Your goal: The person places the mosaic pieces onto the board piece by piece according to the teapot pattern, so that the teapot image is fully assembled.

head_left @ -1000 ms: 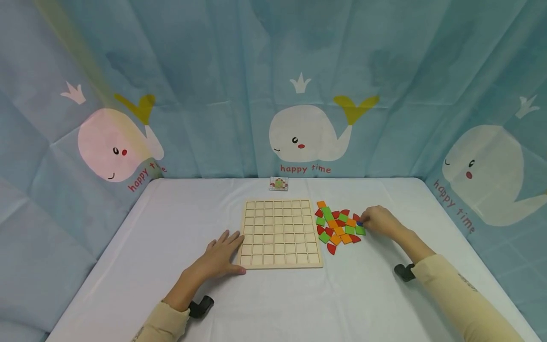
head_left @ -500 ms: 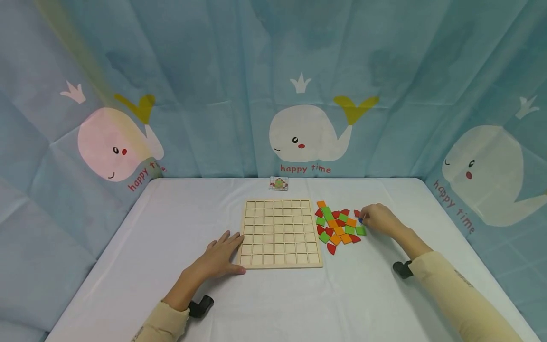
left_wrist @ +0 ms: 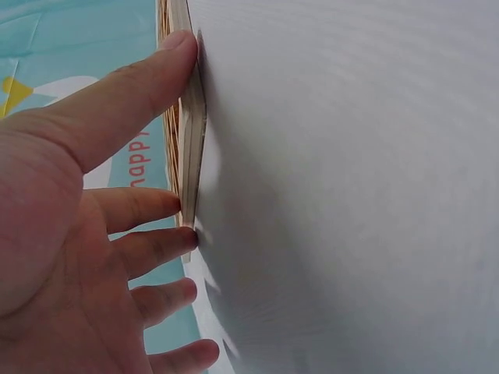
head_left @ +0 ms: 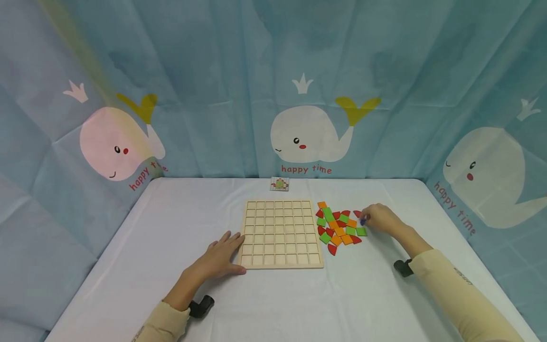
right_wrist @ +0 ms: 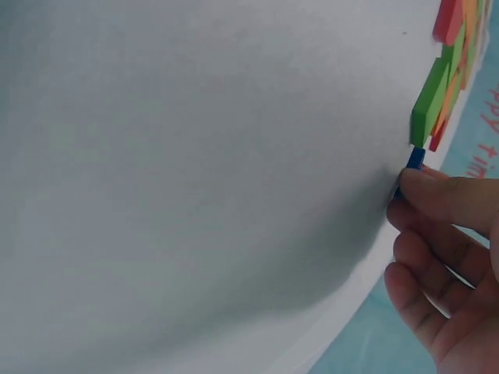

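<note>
A wooden grid board (head_left: 279, 234) with square cells lies flat on the white table. My left hand (head_left: 219, 255) rests at its left edge, fingers spread; in the left wrist view the thumb (left_wrist: 129, 101) and fingertips touch the board's side. To the right of the board, my right hand (head_left: 380, 219) pinches a small blue piece (right_wrist: 412, 169) between thumb and forefinger. Beside that hand lies a loose group of flat tiles: green squares (head_left: 361, 232), orange squares (head_left: 336, 241) and red quarter-round pieces (head_left: 332, 249). The blue piece is mostly covered by the fingers.
A small picture card (head_left: 279, 184) lies near the table's back edge, behind the board. A blue curtain (head_left: 239, 133) printed with whales hangs around the table's back and sides. White cloth (head_left: 282, 304) covers the tabletop.
My right hand has lifted the blue piece slightly away from the green tile next to it, and the piece is turned in the fingers. The left hand and board stay put.
</note>
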`<state>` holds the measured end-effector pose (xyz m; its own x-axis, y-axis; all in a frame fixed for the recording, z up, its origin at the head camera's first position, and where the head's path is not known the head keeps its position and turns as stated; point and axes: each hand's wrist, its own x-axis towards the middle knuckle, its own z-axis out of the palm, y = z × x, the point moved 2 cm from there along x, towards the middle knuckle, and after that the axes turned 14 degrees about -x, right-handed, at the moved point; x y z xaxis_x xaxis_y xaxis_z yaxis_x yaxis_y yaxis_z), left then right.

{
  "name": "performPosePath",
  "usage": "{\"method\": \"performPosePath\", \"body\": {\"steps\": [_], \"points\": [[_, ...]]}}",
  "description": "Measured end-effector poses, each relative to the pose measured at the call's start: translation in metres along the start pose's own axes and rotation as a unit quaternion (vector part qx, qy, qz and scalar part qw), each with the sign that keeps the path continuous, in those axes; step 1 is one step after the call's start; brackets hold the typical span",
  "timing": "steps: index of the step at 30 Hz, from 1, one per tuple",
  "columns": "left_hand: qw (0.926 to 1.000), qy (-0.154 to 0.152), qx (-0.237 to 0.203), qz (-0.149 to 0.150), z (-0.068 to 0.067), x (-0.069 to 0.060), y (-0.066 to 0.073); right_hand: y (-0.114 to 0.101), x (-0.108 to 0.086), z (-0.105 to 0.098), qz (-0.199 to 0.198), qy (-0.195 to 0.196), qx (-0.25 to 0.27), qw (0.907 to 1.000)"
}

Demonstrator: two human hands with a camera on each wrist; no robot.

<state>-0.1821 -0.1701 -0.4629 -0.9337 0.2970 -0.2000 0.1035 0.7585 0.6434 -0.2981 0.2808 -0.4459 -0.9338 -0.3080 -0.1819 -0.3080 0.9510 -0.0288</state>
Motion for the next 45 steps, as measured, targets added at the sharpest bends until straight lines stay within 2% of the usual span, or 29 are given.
{"method": "performPosePath", "body": {"steps": [4,10,13,19,26,34,45], "points": [[1.0,-0.003,-0.005,-0.001,-0.001,0.0,-0.001,-0.001,0.0,0.002,0.008,-0.003,-0.007,0.9999],[0.9999,0.002,-0.01,0.005,-0.004,0.0,-0.004,-0.003,-0.001,0.003,-0.018,0.018,-0.015,0.9996],[0.9997,0.001,-0.019,0.015,-0.005,0.0,-0.005,-0.003,-0.001,0.004,-0.015,0.014,-0.015,0.9997],[0.9995,0.0,-0.023,0.024,-0.004,0.001,-0.007,-0.002,-0.003,0.004,-0.005,0.002,-0.001,1.0],[0.9993,-0.002,-0.033,0.017,-0.003,0.001,-0.004,-0.006,-0.003,0.0,-0.019,0.024,0.013,0.9995],[0.9995,-0.003,-0.029,0.015,-0.004,0.004,-0.004,-0.023,0.01,-0.015,-0.015,0.033,0.042,0.9984],[0.9998,0.0,-0.021,0.001,-0.002,0.004,-0.002,-0.057,0.037,-0.029,-0.013,0.029,0.06,0.9977]]}}
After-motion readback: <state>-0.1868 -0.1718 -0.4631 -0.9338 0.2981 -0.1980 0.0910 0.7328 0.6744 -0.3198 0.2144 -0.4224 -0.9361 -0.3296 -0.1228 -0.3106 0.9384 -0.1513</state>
